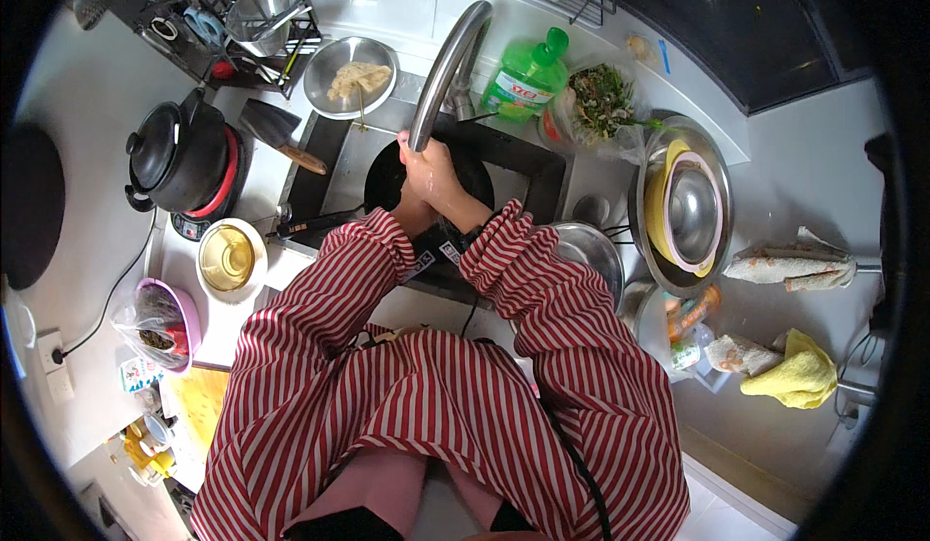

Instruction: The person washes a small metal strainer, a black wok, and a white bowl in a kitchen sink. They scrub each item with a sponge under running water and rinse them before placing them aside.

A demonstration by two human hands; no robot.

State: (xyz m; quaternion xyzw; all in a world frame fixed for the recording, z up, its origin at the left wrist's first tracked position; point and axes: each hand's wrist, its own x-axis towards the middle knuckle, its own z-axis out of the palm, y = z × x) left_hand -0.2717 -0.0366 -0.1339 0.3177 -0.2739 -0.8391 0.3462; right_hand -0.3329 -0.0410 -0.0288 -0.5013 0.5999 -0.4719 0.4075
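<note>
Both my hands are pressed together, wet, right under the mouth of the curved metal faucet (445,76). My right hand (434,175) lies over my left hand (414,210), which is mostly hidden. Whether anything is between them cannot be seen. Below them a black pan (381,174) sits in the dark-rimmed sink (541,178), its black handle pointing left. A green dish soap bottle (522,80) stands behind the sink to the right. At the back left, a metal plate (316,76) holds a tan cloth-like piece. A cleaver (272,125) with a wooden handle rests at the sink's left edge.
At left are a black lidded pot (171,152) on a red-ringed base, a yellow glass bowl (227,256) and a pink basin (192,316). Nested bowls and a colander (694,210) stand at right, near a bag of greens (601,101). Cloths (792,370) hang farther right.
</note>
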